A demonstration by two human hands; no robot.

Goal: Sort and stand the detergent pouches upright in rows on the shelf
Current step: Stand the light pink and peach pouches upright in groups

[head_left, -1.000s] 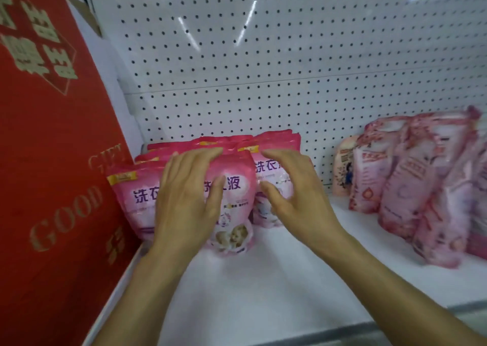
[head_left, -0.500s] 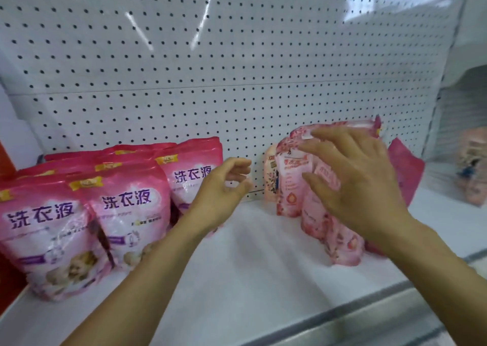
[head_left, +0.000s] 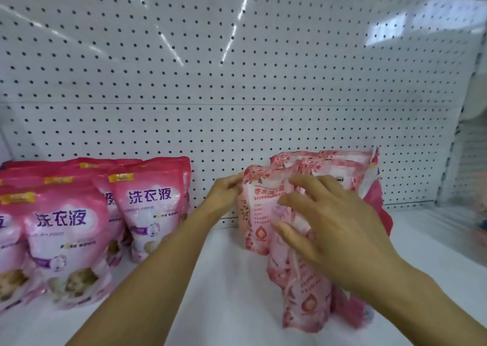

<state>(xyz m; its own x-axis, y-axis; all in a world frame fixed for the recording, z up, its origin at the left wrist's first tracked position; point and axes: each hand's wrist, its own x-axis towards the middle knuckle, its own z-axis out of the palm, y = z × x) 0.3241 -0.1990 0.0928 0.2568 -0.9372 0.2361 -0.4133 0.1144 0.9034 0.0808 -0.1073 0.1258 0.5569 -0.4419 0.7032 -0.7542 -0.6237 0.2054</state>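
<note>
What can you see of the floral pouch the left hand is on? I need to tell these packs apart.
The floral pouch is a glossy, pale pink soft pack with red blossoms along its top, red Chinese text and a round red emblem low down. It stands upright on the white shelf against its neighbours. The left hand touches its upper left edge; the right hand's fingers overlap its right side.

Deep pink is seen on the left pouches (head_left: 155, 203), paler pink with a red floral print on the right pouches (head_left: 261, 213), and white, black-dotted, on the pegboard (head_left: 237, 82).

Glossy plastic pouches (head_left: 263, 213); glossy white perforated backboard (head_left: 237, 68).
</note>
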